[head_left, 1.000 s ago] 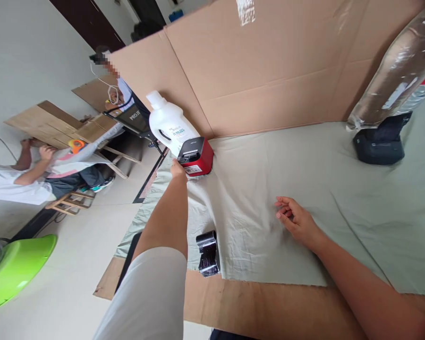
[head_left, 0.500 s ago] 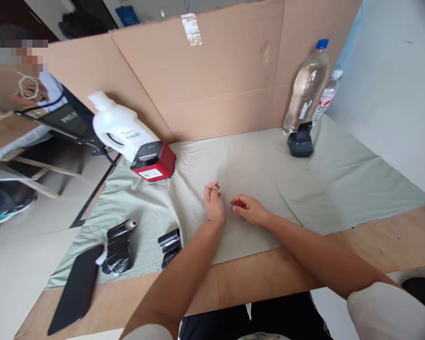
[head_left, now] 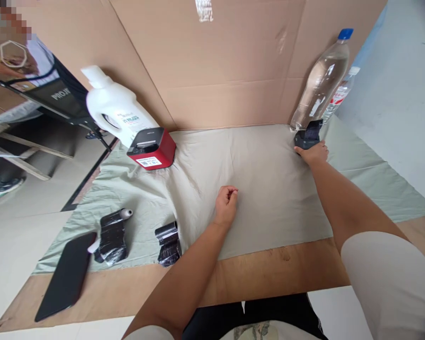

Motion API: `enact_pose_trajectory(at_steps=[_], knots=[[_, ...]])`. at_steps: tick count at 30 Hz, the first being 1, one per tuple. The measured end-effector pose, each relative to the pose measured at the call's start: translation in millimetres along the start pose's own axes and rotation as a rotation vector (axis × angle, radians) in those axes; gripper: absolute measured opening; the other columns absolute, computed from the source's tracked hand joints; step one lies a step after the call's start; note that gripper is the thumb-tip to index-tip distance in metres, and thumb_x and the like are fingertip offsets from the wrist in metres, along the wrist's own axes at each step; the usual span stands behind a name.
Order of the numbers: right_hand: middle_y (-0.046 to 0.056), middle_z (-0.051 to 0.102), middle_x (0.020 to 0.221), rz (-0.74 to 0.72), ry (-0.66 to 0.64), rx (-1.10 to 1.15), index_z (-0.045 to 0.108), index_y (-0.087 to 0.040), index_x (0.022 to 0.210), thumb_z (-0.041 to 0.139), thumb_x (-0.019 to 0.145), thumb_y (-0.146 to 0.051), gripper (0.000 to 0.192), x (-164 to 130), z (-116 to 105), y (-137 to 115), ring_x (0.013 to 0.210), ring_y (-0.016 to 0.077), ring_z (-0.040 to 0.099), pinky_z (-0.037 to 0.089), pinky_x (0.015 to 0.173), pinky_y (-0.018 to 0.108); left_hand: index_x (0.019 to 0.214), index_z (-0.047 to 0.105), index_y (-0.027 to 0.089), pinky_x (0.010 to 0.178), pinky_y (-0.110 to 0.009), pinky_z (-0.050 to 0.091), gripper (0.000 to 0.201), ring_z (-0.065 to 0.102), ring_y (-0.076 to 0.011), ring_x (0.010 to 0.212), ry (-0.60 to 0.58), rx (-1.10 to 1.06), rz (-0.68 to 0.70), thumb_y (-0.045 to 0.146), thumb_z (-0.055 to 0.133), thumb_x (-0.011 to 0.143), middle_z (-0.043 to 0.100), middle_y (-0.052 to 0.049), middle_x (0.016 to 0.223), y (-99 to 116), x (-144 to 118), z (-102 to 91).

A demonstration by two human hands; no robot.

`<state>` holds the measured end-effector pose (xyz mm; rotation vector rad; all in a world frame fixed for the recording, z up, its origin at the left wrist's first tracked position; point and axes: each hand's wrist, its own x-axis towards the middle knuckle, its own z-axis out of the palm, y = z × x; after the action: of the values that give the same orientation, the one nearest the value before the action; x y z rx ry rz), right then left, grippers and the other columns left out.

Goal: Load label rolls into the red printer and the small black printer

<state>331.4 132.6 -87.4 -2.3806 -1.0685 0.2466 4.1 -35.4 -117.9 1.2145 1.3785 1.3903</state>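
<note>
While my left hand rests loosely curled at mid-frame, my right hand lies at the upper right, fingers spread, touching the small black device standing just beyond them below the water bottle.

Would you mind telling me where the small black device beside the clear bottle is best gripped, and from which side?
Probably across its two short side walls, coming from the near side, where the right hand already touches the small black device. It sits low on the cloth, and the clear bottle stands close behind it, blocking the far side.
</note>
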Motion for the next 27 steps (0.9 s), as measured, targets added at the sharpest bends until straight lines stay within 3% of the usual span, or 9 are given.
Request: enact_pose_trajectory(at_steps=[5,8,10,13,15,18,22,25,27], knots=[[0.036,0.04,0.142,0.037,0.022,0.012,0.036,0.008,0.139,0.073,0.077,-0.044,0.089,-20,-5,-18,0.139,0.0409,0.038,0.028,0.116,0.047,0.083,0.065,0.023,0.089,-0.034,0.045,0.003,0.058,-0.0201,0.09,-0.007,0.011,-0.008,0.022,0.063,0.081,0.062,-0.005,0.092,-1,-2,-3.2],[0.031,0.048,0.139,-0.02,-0.034,0.106,0.041,0.004,0.138,0.073,0.076,-0.046,0.085,-53,-8,-28,0.134,0.0375,0.047,0.036,0.112,0.045,0.09,0.066,0.022,0.09,-0.035,0.046,0.011,0.06,-0.0202,0.093,-0.004,-0.123,-0.015,0.031,0.065,0.084,0.064,-0.006,0.097,0,-1,-4.5],[0.026,0.05,0.14,-0.186,-0.108,0.214,0.04,-0.003,0.141,0.076,0.073,-0.046,0.088,-89,-9,-30,0.133,0.0357,0.049,0.039,0.111,0.047,0.097,0.065,0.021,0.088,-0.036,0.049,0.022,0.064,-0.0202,0.092,-0.054,-0.288,-0.078,0.04,0.067,0.085,0.065,-0.008,0.104,3,-1,-4.3],[0.026,0.045,0.144,-0.476,-0.213,0.385,0.035,-0.008,0.146,0.077,0.069,-0.051,0.097,-164,-8,-31,0.138,0.0388,0.041,0.033,0.115,0.055,0.12,0.059,0.025,0.09,-0.041,0.052,0.045,0.068,-0.0229,0.098,-0.185,-0.602,-0.279,0.056,0.062,0.087,0.062,-0.011,0.127,12,-3,-2.5],[0.025,0.046,0.141,-0.601,-0.256,0.442,0.033,-0.009,0.148,0.078,0.065,-0.056,0.105,-216,-6,-31,0.138,0.0402,0.039,0.031,0.116,0.057,0.133,0.053,0.029,0.097,-0.046,0.05,0.057,0.066,-0.0272,0.112,-0.27,-0.791,-0.39,0.065,0.052,0.089,0.057,-0.012,0.139,19,-5,-1.3],[0.022,0.046,0.14,-0.692,-0.334,0.489,0.03,-0.017,0.151,0.077,0.064,-0.065,0.109,-270,0,-31,0.136,0.0406,0.039,0.03,0.115,0.062,0.135,0.057,0.023,0.108,-0.048,0.045,0.066,0.058,-0.0303,0.127,-0.325,-0.928,-0.458,0.07,0.04,0.092,0.06,-0.013,0.138,23,-7,-1.4],[0.019,0.046,0.144,-0.615,-0.481,0.667,0.038,-0.02,0.147,0.066,0.065,-0.08,0.105,-279,6,-33,0.137,0.0369,0.039,0.032,0.115,0.058,0.128,0.062,0.018,0.107,-0.051,0.046,0.064,0.06,-0.0312,0.125,-0.275,-0.936,-0.5,0.066,0.038,0.094,0.069,-0.014,0.125,20,-2,-6.0],[0.014,0.051,0.144,-0.499,-0.673,0.965,0.052,-0.024,0.135,0.031,0.084,-0.084,0.082,-260,7,-34,0.134,0.0305,0.047,0.041,0.109,0.054,0.121,0.065,0.019,0.1,-0.055,0.051,0.056,0.064,-0.0324,0.118,-0.236,-0.906,-0.548,0.06,0.04,0.094,0.072,-0.013,0.115,17,4,-8.1],[0.012,0.058,0.139,-0.412,-0.778,1.083,0.062,-0.026,0.12,0.017,0.087,-0.082,0.079,-250,9,-33,0.13,0.0296,0.052,0.047,0.103,0.053,0.115,0.067,0.019,0.097,-0.054,0.053,0.05,0.066,-0.0319,0.114,-0.209,-0.881,-0.567,0.056,0.041,0.094,0.074,-0.012,0.109,16,6,-7.8]])
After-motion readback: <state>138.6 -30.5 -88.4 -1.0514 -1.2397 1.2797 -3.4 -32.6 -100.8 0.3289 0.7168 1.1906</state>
